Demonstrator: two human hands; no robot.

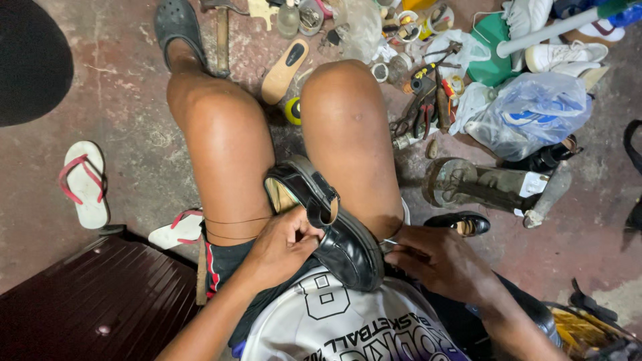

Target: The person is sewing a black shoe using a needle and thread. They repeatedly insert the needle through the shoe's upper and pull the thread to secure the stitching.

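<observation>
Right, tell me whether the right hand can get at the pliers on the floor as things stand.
Probably yes. The right hand is busy at the black shoe, but the pliers lie uncovered beside the right knee; a forward stretch looks needed.

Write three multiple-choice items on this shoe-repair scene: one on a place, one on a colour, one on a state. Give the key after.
1. Where does the black shoe lie?
A. between the person's thighs
B. on the brown box
C. on the iron stand

2. What colour are the straps of the white flip-flop?
A. blue
B. red
C. green

3. What is the left hand doing?
A. resting open on the floor
B. holding a hammer
C. gripping the shoe's side

Key: 1 A, the shoe is wedged between both legs at the lap. 2 B, red straps show on the white sole. 3 C, its fingers close on the shoe's edge, while the right hand pinches a thin tool beside the sole.
</observation>
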